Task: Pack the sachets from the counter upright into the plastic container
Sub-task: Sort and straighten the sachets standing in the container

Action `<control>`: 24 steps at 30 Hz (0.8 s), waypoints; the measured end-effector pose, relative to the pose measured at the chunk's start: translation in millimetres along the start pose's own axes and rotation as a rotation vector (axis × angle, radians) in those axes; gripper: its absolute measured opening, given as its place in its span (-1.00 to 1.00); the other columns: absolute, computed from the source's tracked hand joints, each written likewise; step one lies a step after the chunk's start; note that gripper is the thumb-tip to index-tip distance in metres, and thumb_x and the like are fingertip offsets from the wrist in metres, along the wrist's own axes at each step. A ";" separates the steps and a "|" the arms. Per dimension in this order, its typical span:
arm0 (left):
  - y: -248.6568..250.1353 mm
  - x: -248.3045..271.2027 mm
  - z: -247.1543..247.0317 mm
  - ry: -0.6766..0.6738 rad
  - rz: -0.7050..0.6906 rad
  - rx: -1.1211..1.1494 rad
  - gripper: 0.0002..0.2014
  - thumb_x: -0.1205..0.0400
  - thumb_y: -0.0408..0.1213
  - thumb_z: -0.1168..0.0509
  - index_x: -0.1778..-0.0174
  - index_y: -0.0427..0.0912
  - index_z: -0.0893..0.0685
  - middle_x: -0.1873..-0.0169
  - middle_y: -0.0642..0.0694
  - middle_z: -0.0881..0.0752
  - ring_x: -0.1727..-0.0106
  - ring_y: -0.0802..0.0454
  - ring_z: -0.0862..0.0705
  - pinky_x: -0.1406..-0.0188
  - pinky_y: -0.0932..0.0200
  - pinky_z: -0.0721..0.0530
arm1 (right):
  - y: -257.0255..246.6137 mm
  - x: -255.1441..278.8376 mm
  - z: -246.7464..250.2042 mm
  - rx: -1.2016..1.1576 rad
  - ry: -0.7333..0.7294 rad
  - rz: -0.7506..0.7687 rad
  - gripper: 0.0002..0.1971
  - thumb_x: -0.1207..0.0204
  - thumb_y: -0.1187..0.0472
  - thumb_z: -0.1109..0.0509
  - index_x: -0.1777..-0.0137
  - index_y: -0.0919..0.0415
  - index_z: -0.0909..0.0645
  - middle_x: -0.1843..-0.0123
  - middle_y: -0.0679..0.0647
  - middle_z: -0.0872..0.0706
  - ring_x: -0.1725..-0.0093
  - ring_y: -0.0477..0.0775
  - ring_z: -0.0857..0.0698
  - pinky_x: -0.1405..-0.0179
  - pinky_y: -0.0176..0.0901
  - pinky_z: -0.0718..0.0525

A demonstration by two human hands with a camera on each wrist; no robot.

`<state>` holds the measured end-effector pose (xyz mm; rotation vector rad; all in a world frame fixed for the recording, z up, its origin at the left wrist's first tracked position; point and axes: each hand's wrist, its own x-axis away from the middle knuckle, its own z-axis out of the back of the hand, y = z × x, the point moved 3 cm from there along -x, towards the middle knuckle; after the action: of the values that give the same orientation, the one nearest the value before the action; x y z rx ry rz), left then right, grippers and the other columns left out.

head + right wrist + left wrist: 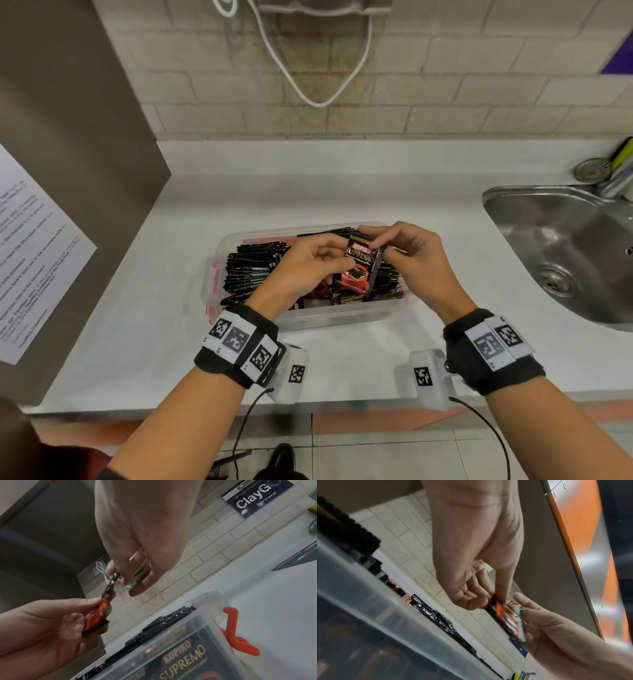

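Observation:
A black and red Kopiko Supremo sachet (358,267) hangs upright just above the clear plastic container (342,318). My left hand (337,255) pinches its left side, thumb across the front. My right hand (387,246) pinches its top right corner. Several black sachets (253,270) stand on edge in rows inside the container; a few lie loose at its front. In the left wrist view my left hand (491,600) pinches the sachet (506,612). In the right wrist view my right hand (118,573) pinches the top of the sachet (96,616), while my left hand (101,604) holds it lower down.
The container stands mid-counter (342,192), with red latches (240,639) at its ends. A steel sink (565,246) is sunk in at the right. A brown panel with a paper notice (30,246) closes off the left. A white cable (308,85) hangs on the tiled wall.

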<state>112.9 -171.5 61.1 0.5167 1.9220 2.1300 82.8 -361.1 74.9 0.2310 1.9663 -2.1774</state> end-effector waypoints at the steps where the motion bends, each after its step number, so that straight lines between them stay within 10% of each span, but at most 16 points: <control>1: -0.5 -0.5 1.8 0.022 -0.013 -0.014 -0.77 -0.57 -0.39 -0.52 -0.10 -0.09 -0.73 0.11 -0.09 -0.78 0.21 0.06 -0.68 0.32 0.24 -0.64 | 0.0 0.4 2.1 0.003 0.020 -0.005 -0.67 -0.59 0.64 -0.24 0.03 0.28 -0.75 -0.20 0.12 -0.82 -0.23 0.06 -0.79 -0.13 -0.06 -0.77; 12: -15.3 12.2 -6.7 -0.035 -0.170 -0.456 -0.74 -0.48 -0.30 -0.61 0.15 0.07 -0.65 0.30 0.06 -0.72 0.37 0.23 -0.61 0.33 0.36 -0.60 | 18.5 11.4 0.0 0.184 -0.095 -0.114 -0.85 -0.51 0.41 -0.55 -0.03 0.22 -0.84 0.08 0.14 -0.87 0.03 0.25 -0.82 -0.05 0.00 -0.79; 19: -20.3 12.7 -4.5 0.170 -0.176 -0.439 -0.96 -0.73 -0.13 -0.32 -0.02 0.05 -0.68 -0.01 0.03 -0.66 0.03 0.19 -0.64 0.01 0.40 -0.61 | 30.1 20.3 -5.8 0.528 -0.211 -0.031 -0.89 -0.40 0.30 -0.67 0.12 0.10 -0.88 0.22 -0.12 -0.76 0.10 -0.27 -0.63 0.06 -0.51 -0.45; 24: -22.9 12.4 -11.2 0.203 0.068 -0.293 -0.78 -0.81 0.05 -0.08 -0.06 -0.01 -0.49 -0.12 -0.10 -0.62 -0.19 -0.08 -0.66 -0.30 -0.20 -0.67 | 27.6 13.7 -9.5 0.708 -0.297 0.057 -0.95 -0.45 0.19 -0.64 0.11 0.04 -0.88 0.17 -0.09 -0.75 0.03 -0.09 -0.53 -0.02 -0.33 -0.39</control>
<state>95.5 -174.1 38.9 0.3218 1.6602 2.5376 76.3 -354.9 43.9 0.0521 0.9748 -2.5987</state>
